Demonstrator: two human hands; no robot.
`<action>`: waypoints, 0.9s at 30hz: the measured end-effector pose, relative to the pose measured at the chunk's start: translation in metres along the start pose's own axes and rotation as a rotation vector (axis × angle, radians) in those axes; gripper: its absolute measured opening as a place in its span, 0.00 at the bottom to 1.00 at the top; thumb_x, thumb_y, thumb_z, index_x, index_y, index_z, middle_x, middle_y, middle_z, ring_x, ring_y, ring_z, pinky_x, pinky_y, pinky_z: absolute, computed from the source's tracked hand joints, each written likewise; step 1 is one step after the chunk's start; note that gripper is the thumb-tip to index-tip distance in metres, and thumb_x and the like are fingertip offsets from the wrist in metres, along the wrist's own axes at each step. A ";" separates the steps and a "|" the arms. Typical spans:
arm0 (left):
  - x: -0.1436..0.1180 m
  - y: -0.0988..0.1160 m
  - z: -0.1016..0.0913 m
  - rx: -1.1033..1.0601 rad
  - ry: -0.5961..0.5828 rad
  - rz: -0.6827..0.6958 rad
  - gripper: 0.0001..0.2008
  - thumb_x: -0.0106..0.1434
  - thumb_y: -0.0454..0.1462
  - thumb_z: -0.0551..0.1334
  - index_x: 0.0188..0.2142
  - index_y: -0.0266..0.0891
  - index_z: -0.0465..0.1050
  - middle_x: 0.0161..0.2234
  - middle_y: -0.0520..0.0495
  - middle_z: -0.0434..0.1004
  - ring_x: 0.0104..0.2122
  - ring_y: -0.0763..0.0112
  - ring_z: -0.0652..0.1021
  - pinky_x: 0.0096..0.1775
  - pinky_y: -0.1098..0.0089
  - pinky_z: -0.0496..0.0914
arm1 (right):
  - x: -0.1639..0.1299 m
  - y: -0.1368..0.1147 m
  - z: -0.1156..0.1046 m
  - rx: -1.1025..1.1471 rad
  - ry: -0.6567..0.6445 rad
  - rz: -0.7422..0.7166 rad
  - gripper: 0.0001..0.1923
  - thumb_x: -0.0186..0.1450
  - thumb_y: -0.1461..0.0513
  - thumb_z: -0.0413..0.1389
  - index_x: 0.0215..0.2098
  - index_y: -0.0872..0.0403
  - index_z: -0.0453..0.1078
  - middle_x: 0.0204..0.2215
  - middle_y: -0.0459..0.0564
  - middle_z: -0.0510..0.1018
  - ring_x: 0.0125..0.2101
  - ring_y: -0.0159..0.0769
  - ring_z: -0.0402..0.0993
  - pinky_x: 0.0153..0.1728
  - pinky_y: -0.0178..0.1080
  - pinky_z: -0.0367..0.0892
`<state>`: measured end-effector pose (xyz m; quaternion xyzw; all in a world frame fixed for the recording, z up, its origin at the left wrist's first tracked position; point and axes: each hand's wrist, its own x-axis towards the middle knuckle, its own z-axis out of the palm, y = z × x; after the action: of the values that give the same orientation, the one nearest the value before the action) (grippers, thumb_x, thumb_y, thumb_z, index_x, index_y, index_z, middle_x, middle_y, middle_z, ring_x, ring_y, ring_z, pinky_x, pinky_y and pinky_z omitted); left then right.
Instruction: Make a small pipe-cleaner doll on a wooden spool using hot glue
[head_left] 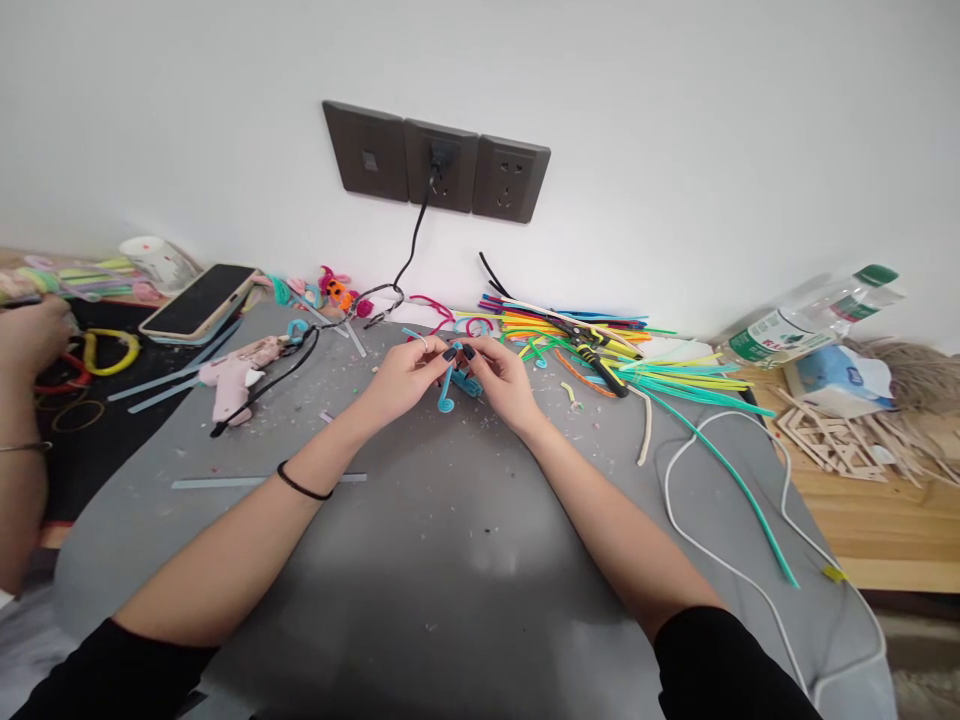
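Note:
Both hands meet over the far middle of the grey mat, fingertips pinched together. Between them is a blue pipe cleaner [445,400], its lower end curled into a small spiral that hangs down. My left hand [412,370] has thumb and forefinger closed on the blue piece. From the other side my right hand [499,375] grips it too, with thumb and finger close to the left fingertips. Another coiled blue part [469,385] shows under the right fingers; whether it joins the spiral piece I cannot tell.
A pink glue gun [232,380] lies left, near a phone [201,300]. Pliers [596,360] rest on pipe cleaners [697,385] at right. A white cable [697,560] loops across the mat [420,600]. A bottle [810,320] leans behind. Another person's hand [34,340] is far left.

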<state>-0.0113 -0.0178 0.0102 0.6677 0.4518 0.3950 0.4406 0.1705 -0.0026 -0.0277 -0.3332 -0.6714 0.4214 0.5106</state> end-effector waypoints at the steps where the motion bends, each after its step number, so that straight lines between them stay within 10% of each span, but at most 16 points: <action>1: 0.000 -0.001 -0.002 0.016 -0.008 0.003 0.19 0.62 0.54 0.62 0.31 0.40 0.69 0.27 0.51 0.69 0.27 0.70 0.70 0.32 0.68 0.66 | 0.000 0.000 0.000 0.005 -0.002 -0.007 0.15 0.72 0.52 0.56 0.46 0.51 0.79 0.43 0.52 0.82 0.42 0.38 0.79 0.43 0.40 0.74; 27: 0.001 -0.010 -0.005 0.049 -0.153 -0.051 0.17 0.64 0.52 0.60 0.32 0.41 0.69 0.28 0.50 0.68 0.30 0.67 0.70 0.32 0.68 0.65 | 0.006 -0.001 -0.004 0.265 -0.049 0.189 0.23 0.57 0.42 0.70 0.33 0.52 0.77 0.28 0.44 0.75 0.28 0.32 0.70 0.33 0.37 0.69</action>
<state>-0.0180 -0.0131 0.0019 0.6947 0.4431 0.3203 0.4673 0.1728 0.0031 -0.0237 -0.3146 -0.5878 0.5604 0.4915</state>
